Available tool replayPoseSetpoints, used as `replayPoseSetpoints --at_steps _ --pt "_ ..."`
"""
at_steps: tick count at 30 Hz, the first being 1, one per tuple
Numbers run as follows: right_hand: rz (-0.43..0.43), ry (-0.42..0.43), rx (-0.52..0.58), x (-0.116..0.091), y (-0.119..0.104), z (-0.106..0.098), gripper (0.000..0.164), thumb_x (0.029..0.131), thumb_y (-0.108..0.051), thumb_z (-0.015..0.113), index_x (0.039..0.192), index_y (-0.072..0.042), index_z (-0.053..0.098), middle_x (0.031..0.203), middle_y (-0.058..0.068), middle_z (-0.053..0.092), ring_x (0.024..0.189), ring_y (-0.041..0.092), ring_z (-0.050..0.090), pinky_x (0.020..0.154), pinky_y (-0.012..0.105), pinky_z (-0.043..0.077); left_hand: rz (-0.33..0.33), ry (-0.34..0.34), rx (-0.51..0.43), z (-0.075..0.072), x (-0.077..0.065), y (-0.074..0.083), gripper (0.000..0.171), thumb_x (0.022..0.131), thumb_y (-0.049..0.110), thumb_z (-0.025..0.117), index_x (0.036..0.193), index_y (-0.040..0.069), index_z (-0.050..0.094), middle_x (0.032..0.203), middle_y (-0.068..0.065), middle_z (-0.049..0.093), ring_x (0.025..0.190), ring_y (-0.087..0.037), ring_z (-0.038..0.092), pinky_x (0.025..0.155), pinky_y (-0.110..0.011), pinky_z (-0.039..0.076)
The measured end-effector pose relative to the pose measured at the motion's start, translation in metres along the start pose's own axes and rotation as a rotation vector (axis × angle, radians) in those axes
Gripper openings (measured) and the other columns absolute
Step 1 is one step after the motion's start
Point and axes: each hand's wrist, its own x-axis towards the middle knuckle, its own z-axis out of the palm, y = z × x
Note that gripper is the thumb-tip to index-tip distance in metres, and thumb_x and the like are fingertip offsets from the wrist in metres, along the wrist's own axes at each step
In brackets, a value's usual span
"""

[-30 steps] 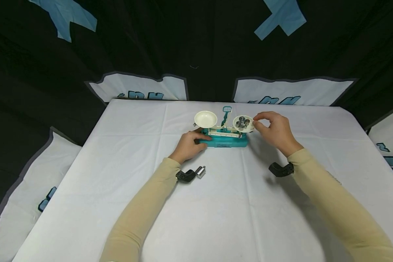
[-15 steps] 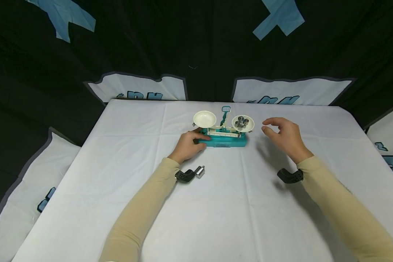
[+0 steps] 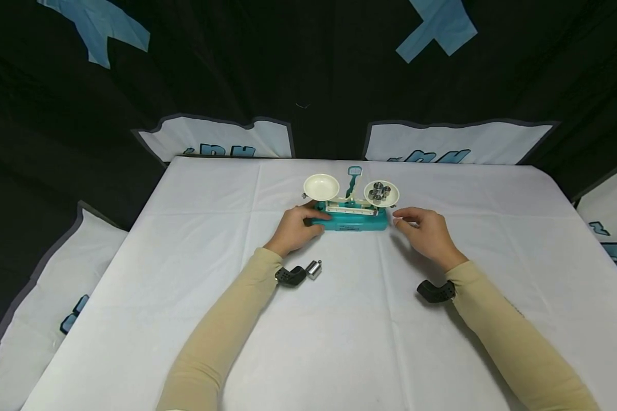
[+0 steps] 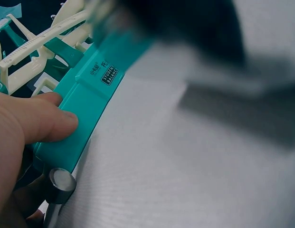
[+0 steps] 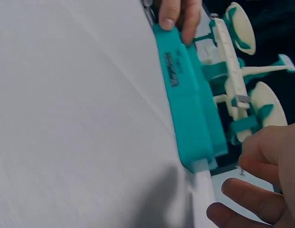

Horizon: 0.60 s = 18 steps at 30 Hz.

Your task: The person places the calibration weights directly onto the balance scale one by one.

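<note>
A teal balance scale [image 3: 349,222] with two cream pans stands toward the back of the table. My left hand [image 3: 295,229] grips the left end of its base, the thumb lying on the front face in the left wrist view. Several small metal weights [image 3: 379,192] sit together in the right pan [image 3: 394,198], while the left pan [image 3: 321,186] is bare. My right hand [image 3: 423,228] hovers just beyond the base's right end, fingers loosely bent and holding nothing. In the right wrist view its fingers [image 5: 252,199] are spread apart beside the scale.
A larger metal weight [image 3: 314,269] lies on the white cloth beside the black left wrist camera [image 3: 291,276]. Close to the base's left end a metal cylinder [image 4: 61,183] shows. Black curtains [image 3: 334,74] hang behind the table.
My right hand first drew back right from the right pan, then came down and left toward the base's right end. The left hand and the scale have stayed put.
</note>
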Motion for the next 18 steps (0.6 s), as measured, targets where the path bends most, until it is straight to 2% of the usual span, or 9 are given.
replayPoseSetpoints --at_steps 3,6,8,12,15,18 --pt "0.002 -0.006 0.006 -0.001 -0.001 0.008 0.028 0.098 -0.013 0.062 0.119 0.003 0.072 0.117 0.027 0.073 0.106 0.041 0.071 0.084 0.047 0.061 -0.003 -0.002 -0.001 0.0 0.0 0.0 0.028 0.084 0.003 0.068 0.109 0.005 0.079 0.155 -0.017 0.05 0.15 -0.033 0.041 0.127 -0.048 0.029" --pt "0.007 -0.013 0.015 0.0 0.0 0.013 0.027 0.098 -0.012 0.063 0.12 0.002 0.072 0.119 0.025 0.073 0.101 0.039 0.073 0.071 0.032 0.058 -0.005 -0.004 0.003 0.001 0.0 -0.001 0.028 0.084 0.003 0.068 0.11 0.006 0.079 0.155 -0.017 0.05 0.15 -0.032 0.041 0.127 -0.048 0.029" --pt "0.011 -0.019 0.028 0.0 0.0 0.016 0.027 0.098 -0.011 0.063 0.121 0.001 0.072 0.123 0.024 0.072 0.101 0.038 0.073 0.068 0.028 0.056 -0.001 -0.002 0.007 0.001 0.001 0.0 0.028 0.084 0.003 0.068 0.11 0.006 0.08 0.155 -0.016 0.05 0.15 -0.032 0.041 0.126 -0.048 0.029" --pt "0.001 -0.015 0.046 0.0 -0.001 0.021 0.028 0.098 -0.01 0.062 0.121 0.002 0.072 0.133 0.025 0.067 0.111 0.041 0.07 0.079 0.04 0.062 0.012 0.003 0.015 0.001 0.001 0.0 0.029 0.083 0.003 0.069 0.11 0.006 0.08 0.154 -0.017 0.052 0.15 -0.032 0.042 0.126 -0.048 0.03" --pt "-0.008 -0.002 0.053 0.001 -0.002 0.023 0.027 0.097 -0.008 0.062 0.12 0.003 0.072 0.136 0.027 0.064 0.12 0.043 0.066 0.091 0.051 0.06 0.013 0.004 0.017 0.001 0.001 0.0 0.029 0.083 0.003 0.069 0.11 0.006 0.08 0.153 -0.017 0.052 0.15 -0.032 0.042 0.126 -0.048 0.031" --pt "-0.016 0.008 0.058 0.002 -0.002 0.026 0.027 0.096 -0.006 0.063 0.119 0.004 0.072 0.137 0.027 0.063 0.126 0.044 0.063 0.099 0.054 0.056 0.01 0.005 0.017 0.001 0.0 0.0 0.029 0.083 0.003 0.068 0.11 0.006 0.079 0.153 -0.017 0.052 0.15 -0.032 0.042 0.126 -0.048 0.031"
